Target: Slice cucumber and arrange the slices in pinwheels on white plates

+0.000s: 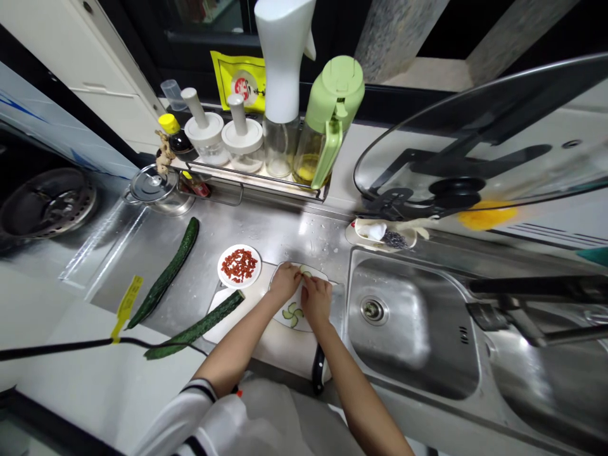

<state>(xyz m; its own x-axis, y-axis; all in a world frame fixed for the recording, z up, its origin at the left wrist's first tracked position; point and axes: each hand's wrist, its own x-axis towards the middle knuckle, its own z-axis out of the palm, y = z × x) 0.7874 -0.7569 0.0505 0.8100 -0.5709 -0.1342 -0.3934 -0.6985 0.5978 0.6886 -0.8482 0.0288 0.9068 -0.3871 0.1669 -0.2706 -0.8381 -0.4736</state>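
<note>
Kitchen, stainless steel counter [273, 221] along the wall. Steel sink basin [403, 354] to the right, second basin [555, 373] beside it. Black window frame [190, 47] above white wall [346, 161]. White panel [57, 50] upper left. Bright glare on the steel.

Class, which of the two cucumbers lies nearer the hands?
The cucumber reaching onto the cutting board; the other cucumber lies off the board, farther left.

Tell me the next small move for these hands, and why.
Probably, have the left hand and right hand settle the pale-green piece at the far side of the plate: both hands meet there, while a curved group of slices lies nearer the person.
</note>
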